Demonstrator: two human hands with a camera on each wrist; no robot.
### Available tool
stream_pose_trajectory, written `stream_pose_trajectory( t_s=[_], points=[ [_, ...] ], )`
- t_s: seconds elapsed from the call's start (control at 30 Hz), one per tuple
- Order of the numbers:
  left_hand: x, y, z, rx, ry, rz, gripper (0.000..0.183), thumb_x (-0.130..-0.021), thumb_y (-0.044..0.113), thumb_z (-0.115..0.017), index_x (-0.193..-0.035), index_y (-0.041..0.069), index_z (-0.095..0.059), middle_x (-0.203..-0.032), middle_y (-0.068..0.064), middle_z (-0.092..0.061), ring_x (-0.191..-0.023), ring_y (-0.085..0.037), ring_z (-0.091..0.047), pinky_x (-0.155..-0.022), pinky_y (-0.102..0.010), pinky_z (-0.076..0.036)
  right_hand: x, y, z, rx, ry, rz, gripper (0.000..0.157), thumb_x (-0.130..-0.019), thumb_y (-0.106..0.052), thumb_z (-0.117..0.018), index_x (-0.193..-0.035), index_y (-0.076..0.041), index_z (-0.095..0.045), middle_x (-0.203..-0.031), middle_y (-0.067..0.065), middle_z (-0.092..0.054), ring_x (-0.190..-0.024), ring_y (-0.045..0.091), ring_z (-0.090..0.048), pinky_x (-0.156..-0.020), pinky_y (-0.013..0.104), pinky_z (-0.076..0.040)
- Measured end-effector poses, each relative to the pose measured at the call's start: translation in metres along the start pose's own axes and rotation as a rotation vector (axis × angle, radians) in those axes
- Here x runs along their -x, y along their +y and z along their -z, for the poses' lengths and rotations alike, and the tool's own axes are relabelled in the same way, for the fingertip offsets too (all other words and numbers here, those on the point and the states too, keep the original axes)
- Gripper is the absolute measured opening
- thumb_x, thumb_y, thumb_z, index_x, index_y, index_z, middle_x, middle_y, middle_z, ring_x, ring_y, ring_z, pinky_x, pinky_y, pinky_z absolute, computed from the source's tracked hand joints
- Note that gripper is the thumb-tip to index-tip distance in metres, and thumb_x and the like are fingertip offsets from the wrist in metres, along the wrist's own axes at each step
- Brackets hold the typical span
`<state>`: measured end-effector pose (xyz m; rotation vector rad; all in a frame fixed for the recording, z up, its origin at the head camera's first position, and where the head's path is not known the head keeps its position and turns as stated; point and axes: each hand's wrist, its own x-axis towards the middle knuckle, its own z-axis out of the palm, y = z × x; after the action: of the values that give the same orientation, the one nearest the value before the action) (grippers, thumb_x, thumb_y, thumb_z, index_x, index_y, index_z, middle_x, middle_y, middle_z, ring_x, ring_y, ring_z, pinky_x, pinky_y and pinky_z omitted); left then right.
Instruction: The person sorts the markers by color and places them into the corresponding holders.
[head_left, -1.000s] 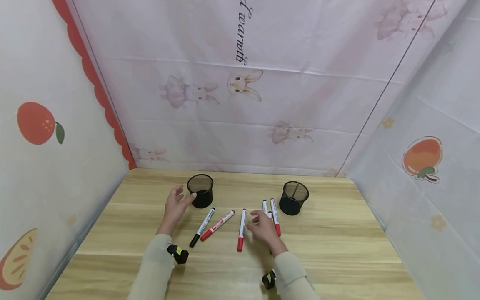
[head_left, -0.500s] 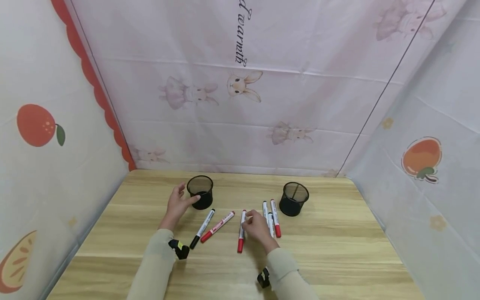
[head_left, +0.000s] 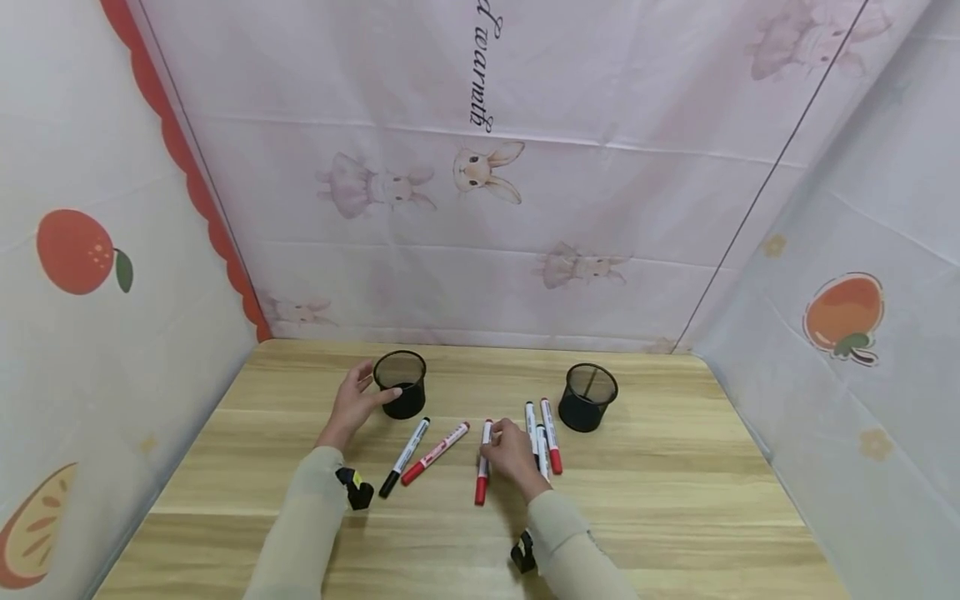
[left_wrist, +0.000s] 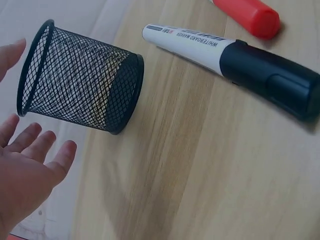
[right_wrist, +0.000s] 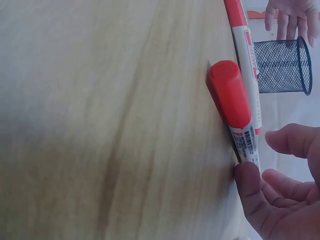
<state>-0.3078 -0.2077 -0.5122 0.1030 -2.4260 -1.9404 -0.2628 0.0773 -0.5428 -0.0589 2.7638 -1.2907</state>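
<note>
My left hand is at the left side of a black mesh pen holder, thumb in front of it and fingers spread. In the left wrist view, the mesh holder lies between thumb and fingers, with gaps visible. Over a white whiteboard marker with a red cap is my right hand. The right wrist view has one fingertip against that marker's barrel, while the thumb stays apart from it. My palm hides part of the marker in the head view.
Left of the middle lie a black-capped whiteboard marker and a pink-and-red marker. To the right lie a red-capped marker and two more white markers, beside a second mesh pen holder. Printed cloth hangs behind the table.
My right hand has moved left and onto the red-capped marker, uncovering more of the markers at right. My left hand has shifted slightly right, closer around the left pen holder.
</note>
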Motion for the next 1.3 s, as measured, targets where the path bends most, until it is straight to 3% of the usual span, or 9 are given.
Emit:
stream_pose_trajectory(
  t_s=[0.3, 0.5, 0.73, 0.9, 1.3],
  points=[
    [-0.007, -0.004, -0.002, -0.03, 0.011, -0.047, 0.092, -0.071, 0.034, -0.081, -0.142, 0.006, -0.03, -0.142, -0.018, -0.032, -0.131, -0.035, -0.028, -0.103, -0.047, -0.029, 0.0, -0.002, -0.008, -0.023, -0.007, -0.021, 0.036, -0.075, -0.01, -0.074, -0.102, 0.004, -0.056, -0.063, 0.004, -0.053, -0.049, 0.012, -0.049, -0.043, 0.026, -0.042],
    [-0.008, -0.004, -0.003, -0.043, 0.032, -0.023, 0.099, -0.068, 0.04, -0.082, -0.144, 0.006, -0.027, -0.143, -0.018, -0.032, -0.131, -0.034, -0.028, -0.104, -0.045, -0.027, -0.001, 0.0, -0.012, -0.036, 0.001, -0.019, 0.032, -0.073, -0.009, -0.076, -0.095, 0.004, -0.057, -0.062, 0.003, -0.054, -0.048, 0.011, -0.05, -0.043, 0.025, -0.043],
    [-0.01, 0.0, -0.008, -0.038, 0.024, -0.051, 0.095, -0.071, 0.034, -0.081, -0.145, 0.006, -0.027, -0.141, -0.017, -0.035, -0.132, -0.035, -0.027, -0.104, -0.046, -0.028, -0.002, 0.0, -0.014, -0.012, 0.02, -0.034, 0.028, -0.072, -0.011, -0.077, -0.09, 0.001, -0.059, -0.065, 0.002, -0.054, -0.052, 0.012, -0.051, -0.045, 0.025, -0.043],
    [-0.01, 0.001, -0.012, -0.031, 0.04, -0.057, 0.092, -0.073, 0.03, -0.08, -0.144, 0.005, -0.027, -0.143, -0.019, -0.032, -0.131, -0.038, -0.027, -0.101, -0.047, -0.033, -0.002, -0.001, -0.015, -0.005, 0.051, -0.026, 0.027, -0.07, -0.011, -0.078, -0.086, 0.001, -0.06, -0.064, 0.002, -0.055, -0.051, 0.012, -0.051, -0.045, 0.025, -0.043],
    [-0.008, -0.002, -0.024, -0.029, 0.092, -0.067, 0.087, -0.074, 0.026, -0.08, -0.142, 0.004, -0.031, -0.139, -0.02, -0.038, -0.128, -0.034, -0.033, -0.101, -0.046, -0.032, 0.0, -0.001, -0.015, 0.024, 0.089, -0.054, 0.028, -0.07, -0.015, -0.08, -0.085, -0.001, -0.061, -0.064, 0.001, -0.054, -0.052, 0.013, -0.05, -0.046, 0.026, -0.042]
  ],
)
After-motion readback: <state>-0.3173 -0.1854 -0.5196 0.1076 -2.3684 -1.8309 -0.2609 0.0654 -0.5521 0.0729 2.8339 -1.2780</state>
